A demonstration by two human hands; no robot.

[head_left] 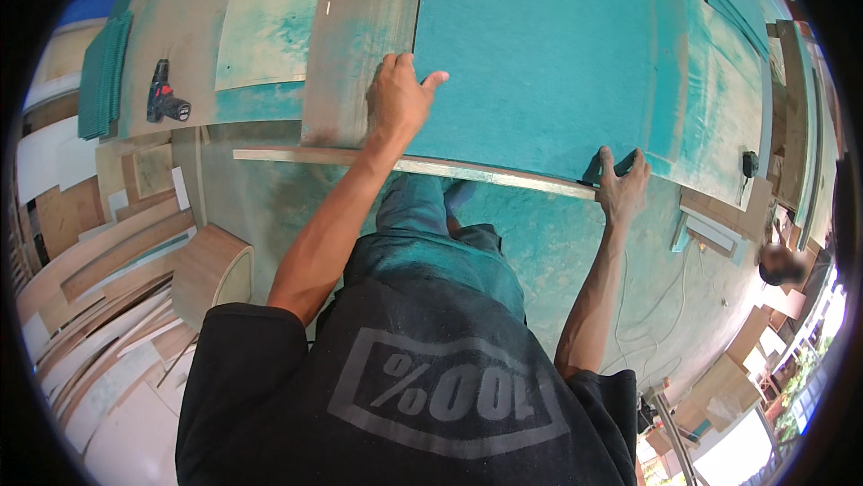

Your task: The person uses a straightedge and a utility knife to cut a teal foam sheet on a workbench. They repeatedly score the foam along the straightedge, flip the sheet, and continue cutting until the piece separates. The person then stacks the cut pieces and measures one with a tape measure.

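Observation:
A flat teal panel (pixel 530 63) lies on the worktable. My left hand (pixel 401 101) rests at its left edge, fingers pointing away and thumb stretched out over the panel. My right hand (pixel 623 187) is at the near right corner, with thumb and fingers apart on its edge; a dark patch beside the thumb could be a shadow or a small object. Along the table's near edge runs a thin wooden strip (pixel 503 175), its right end next to my right hand. My left forearm crosses over the strip. Left of the teal panel lies a brown board (pixel 355 36).
A cordless drill (pixel 165 95) lies at the table's left. A small black object (pixel 749 164) sits at its right edge. Wood offcuts (pixel 117 270) and a curved wooden piece (pixel 211 275) crowd the left floor. Cables (pixel 661 333) trail at right; another person (pixel 780 265) is beyond.

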